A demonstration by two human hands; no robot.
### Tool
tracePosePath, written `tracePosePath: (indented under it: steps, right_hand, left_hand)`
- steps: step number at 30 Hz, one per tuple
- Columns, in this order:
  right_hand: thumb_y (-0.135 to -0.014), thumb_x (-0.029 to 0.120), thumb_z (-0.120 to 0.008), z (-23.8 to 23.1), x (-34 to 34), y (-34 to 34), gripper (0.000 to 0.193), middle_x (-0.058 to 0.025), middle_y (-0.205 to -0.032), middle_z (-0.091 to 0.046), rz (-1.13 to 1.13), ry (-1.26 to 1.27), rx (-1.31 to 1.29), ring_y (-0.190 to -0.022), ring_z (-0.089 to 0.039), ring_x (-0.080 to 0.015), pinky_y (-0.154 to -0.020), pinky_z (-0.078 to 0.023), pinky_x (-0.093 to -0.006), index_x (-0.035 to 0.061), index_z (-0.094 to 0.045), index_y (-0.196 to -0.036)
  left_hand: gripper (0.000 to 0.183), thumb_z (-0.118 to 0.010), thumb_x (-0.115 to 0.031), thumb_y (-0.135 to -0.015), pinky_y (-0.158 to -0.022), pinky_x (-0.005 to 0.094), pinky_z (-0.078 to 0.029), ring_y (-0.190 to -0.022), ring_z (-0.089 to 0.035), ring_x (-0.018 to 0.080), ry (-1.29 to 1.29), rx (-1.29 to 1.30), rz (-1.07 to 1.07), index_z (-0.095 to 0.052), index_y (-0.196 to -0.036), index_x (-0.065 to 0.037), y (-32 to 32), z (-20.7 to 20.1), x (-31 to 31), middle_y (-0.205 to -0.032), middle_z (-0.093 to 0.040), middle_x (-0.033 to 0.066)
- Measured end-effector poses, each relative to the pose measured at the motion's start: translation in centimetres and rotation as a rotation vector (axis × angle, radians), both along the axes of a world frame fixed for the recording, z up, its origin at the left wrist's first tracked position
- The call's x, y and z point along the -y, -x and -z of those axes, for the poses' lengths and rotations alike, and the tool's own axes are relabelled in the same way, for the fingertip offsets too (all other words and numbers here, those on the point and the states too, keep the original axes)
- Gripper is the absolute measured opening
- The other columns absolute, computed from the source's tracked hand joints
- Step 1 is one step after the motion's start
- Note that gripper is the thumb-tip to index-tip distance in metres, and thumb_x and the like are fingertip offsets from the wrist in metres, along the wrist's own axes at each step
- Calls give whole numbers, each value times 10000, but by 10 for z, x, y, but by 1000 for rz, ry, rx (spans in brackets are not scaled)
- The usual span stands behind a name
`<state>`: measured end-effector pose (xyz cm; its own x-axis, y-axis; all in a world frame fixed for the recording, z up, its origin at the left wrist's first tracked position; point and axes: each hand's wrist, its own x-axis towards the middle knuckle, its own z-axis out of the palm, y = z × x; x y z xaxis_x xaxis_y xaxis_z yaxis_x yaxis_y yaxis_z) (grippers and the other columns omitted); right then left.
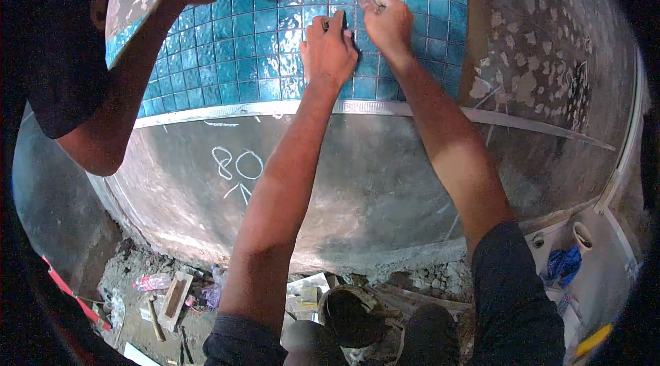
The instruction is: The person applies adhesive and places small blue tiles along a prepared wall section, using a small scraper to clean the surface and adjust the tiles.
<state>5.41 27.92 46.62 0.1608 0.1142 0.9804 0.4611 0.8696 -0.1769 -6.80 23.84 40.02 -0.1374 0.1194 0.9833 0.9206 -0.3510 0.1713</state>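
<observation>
Square glossy teal tiles (268, 21) cover a band of the curved wall, in rows with thin joints. My left hand (328, 53) rests against the tiles near the middle, its fingers bent and apart. A dark patch shows by its fingertips; whether it is a shadow or a thing I cannot tell. To the right and a little higher, my right hand (390, 26) is closed on a small flat pinkish-brown piece (368, 0), held against the tiles. The exact kind of that piece is not clear.
A co-worker's arm (148, 57) reaches to the upper tiles from the left. A pale metal strip (371, 107) runs under them. Below lie a wooden-handled float (175, 301), a plastic bottle (152, 282), a dark bucket (350, 321) and rubble. Blue cord (565, 264) lies at right.
</observation>
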Motion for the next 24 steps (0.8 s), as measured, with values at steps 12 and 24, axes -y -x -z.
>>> tracePosePath:
  steps: [12,24]
  right_hand:
    - [-964,330,-676,7,-10,14,394,-240,-693,-649,-33,-6,-45,-643,-661,-443,-610,-500,-515,10,-670,-733]
    - [-979,328,-663,10,12,11,375,-244,-735,-679,-61,112,-17,-697,-696,-437,-639,-526,-511,5,-687,-790]
  left_hand:
    - [483,-642,-285,-961,-929,550,-460,-1181,-542,338,28,58,-55,-558,-1431,-220,-12,-7,0,-1269,-540,138]
    - [557,-652,-312,-951,-928,568,-493,-1185,-564,388,47,44,-90,-516,-1489,-267,-9,-8,-1,-1281,-542,186]
